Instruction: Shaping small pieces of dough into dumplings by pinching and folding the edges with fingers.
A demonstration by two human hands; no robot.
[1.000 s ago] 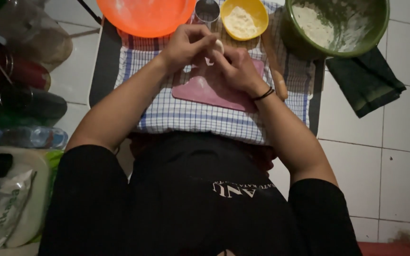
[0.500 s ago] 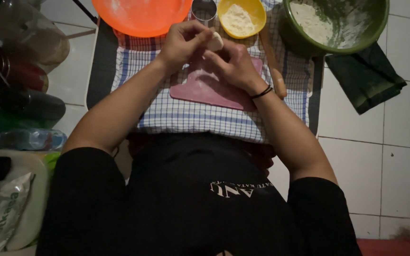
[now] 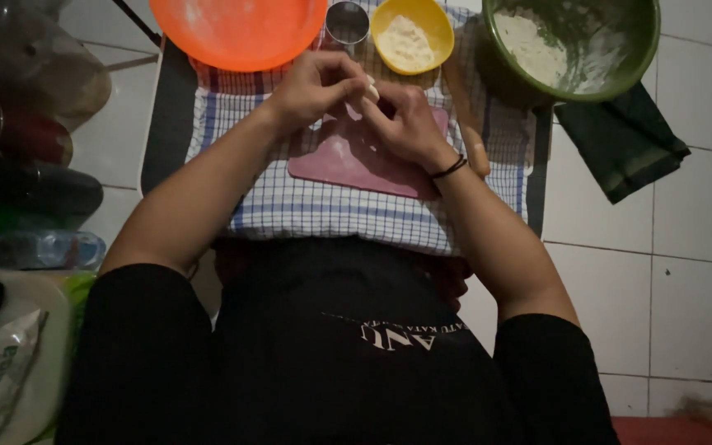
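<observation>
My left hand (image 3: 313, 86) and my right hand (image 3: 406, 122) meet above a pink cutting board (image 3: 341, 161) lying on a checked cloth (image 3: 331, 210). Between the fingertips of both hands sits a small pale piece of dough (image 3: 370, 91), mostly hidden by the fingers. A black band circles my right wrist. Just beyond the hands stand a small metal cup (image 3: 347, 21) and a yellow bowl (image 3: 412, 35) with a pale filling.
An orange bowl (image 3: 239, 31) stands at the far left of the cloth, a green bowl (image 3: 572, 48) dusted with flour at the far right. A wooden rolling pin (image 3: 466, 119) lies beside my right hand. A dark folded cloth (image 3: 621, 140) rests on the white tiles. Bottles (image 3: 30, 189) line the left.
Both hands have stayed together over the board, lifting slightly toward the bowls while the fingers keep working the dough piece.
</observation>
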